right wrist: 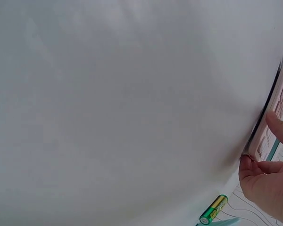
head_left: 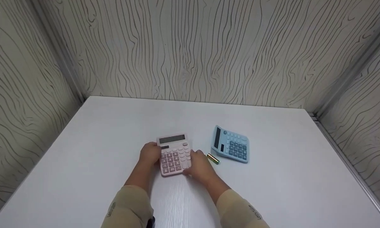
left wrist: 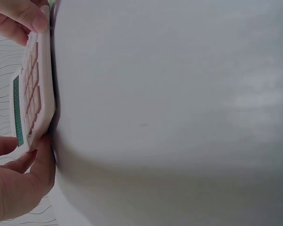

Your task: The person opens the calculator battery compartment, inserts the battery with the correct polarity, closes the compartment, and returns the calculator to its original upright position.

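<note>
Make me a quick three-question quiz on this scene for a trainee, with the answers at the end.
1. True or false: only the left hand holds the pink calculator.
2. In the head view, what lies between the right hand and the blue calculator?
3. Fill in the blank: in the head view, the blue calculator lies to the ____ of the pink calculator.

Key:
1. False; the right hand holds it too.
2. A battery.
3. Right.
</note>
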Available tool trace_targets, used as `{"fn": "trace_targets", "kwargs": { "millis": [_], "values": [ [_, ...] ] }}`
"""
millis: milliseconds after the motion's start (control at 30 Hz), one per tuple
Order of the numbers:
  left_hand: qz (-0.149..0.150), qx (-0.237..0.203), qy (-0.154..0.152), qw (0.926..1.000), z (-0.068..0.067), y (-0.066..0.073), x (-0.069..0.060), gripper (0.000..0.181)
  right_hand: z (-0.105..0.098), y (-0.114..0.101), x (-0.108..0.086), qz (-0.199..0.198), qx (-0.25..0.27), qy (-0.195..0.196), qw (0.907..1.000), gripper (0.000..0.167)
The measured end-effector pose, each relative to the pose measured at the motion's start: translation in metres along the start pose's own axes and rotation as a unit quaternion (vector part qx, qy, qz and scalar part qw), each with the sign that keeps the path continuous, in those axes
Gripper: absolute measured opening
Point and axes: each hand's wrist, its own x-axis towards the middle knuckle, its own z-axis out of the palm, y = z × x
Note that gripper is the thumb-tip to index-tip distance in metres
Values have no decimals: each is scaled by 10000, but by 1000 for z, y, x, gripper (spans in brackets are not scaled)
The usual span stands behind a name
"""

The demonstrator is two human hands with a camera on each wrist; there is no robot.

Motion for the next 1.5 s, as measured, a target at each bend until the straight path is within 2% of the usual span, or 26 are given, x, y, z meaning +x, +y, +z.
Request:
{"fn": "trace_targets", "kwargs": {
  "millis": [167,367,600,733,867,1000,1167,1367,1500],
  "values": [
    [17,-41,22,10000,0,0,0,44,3,-2,-1,86,-56,111,9999,79],
    [22,61,115,9999,0,2,-4,46,4,-3,-3,-54,-263,127,9996,77],
    [-9,83,103,9999,-7,12,-6,48,-4,-5,-5,-178,-382,148,9990,70],
    [171,51,144,9997,-12,20,-8,47,-17,-8,-7,-59,-208,108,9997,65],
    [535,-93,217,9983,-10,29,-11,46,-32,-9,-9,-96,185,136,9997,59],
    [895,-110,258,9956,-1,35,-15,42,-52,-2,-8,-181,419,271,9986,52],
    [1237,-121,230,9920,15,40,-20,36,-78,17,-7,104,820,596,9948,44],
    [1197,-974,-184,9879,36,48,-29,30,-105,48,-4,240,1194,1007,9874,41],
    [1242,-1337,-515,9819,51,53,-31,31,-120,68,-4,611,1307,1017,9843,42]
  ]
}}
